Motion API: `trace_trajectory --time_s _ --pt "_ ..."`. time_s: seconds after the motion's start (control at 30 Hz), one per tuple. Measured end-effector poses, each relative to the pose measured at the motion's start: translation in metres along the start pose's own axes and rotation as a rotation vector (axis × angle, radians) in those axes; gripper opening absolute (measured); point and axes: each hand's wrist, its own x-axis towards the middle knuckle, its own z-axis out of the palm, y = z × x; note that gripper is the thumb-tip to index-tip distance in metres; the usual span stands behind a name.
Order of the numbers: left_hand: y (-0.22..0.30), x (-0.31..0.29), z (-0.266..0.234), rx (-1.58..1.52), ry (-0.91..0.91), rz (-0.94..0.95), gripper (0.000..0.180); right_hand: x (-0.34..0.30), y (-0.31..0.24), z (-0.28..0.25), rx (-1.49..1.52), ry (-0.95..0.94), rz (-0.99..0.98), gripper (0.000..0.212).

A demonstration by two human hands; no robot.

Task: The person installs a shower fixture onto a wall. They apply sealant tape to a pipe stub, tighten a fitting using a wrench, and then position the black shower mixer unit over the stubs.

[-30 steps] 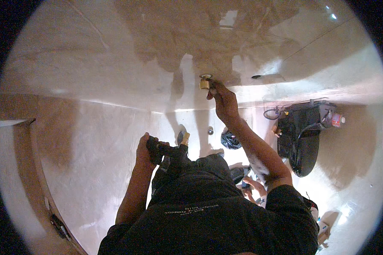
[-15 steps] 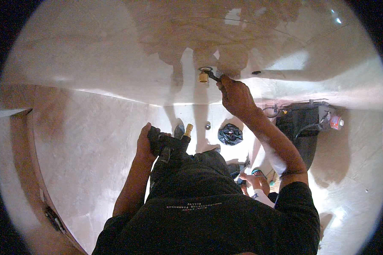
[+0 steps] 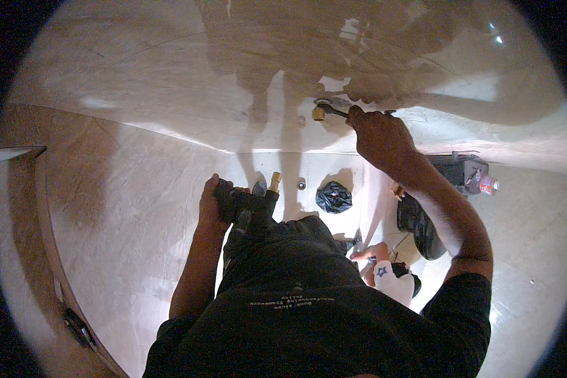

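My right hand (image 3: 384, 142) is closed around the dark handle of a wrench (image 3: 337, 112). The wrench's head meets a brass fitting (image 3: 319, 114) that sticks out of the wall below a round ring (image 3: 322, 101). Lower and to the left, my left hand (image 3: 213, 203) grips a black tap-like body (image 3: 253, 205) in front of my waist. A brass threaded end (image 3: 275, 181) points up from that black body. Its underside is hidden by my hand and my dark clothing.
On the floor lie a black plastic bag (image 3: 334, 198) and a round drain (image 3: 301, 185). A black box (image 3: 457, 171) with a red-labelled bottle (image 3: 488, 184) stands at the right. Another person in white (image 3: 392, 285) is low beside me. A door frame (image 3: 41, 208) edges the left.
My right hand has moved right, and the wrench handle lies a little flatter. The view has shifted slightly. More of the other person's white garment shows. My left hand keeps its hold.
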Motion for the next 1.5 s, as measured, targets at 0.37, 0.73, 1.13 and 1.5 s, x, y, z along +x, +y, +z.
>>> trace_trajectory --time_s 0.37,0.73,1.13,1.5 --pt "0.014 0.009 0.011 0.050 -0.030 -0.085 0.035 0.005 -0.014 -0.046 -0.275 0.033 -0.080 0.015" --pt "0.031 0.018 0.009 0.208 -0.105 -0.117 0.036 -0.052 -0.006 0.036 0.445 -0.020 0.335 0.018" --pt "0.059 0.031 -0.003 0.391 -0.018 -0.074 0.030 0.006 -0.146 0.154 2.077 0.461 0.463 0.028" --pt "0.057 0.029 0.017 0.366 -0.059 -0.031 0.031 -0.018 -0.137 0.169 1.499 0.480 0.586 0.029"
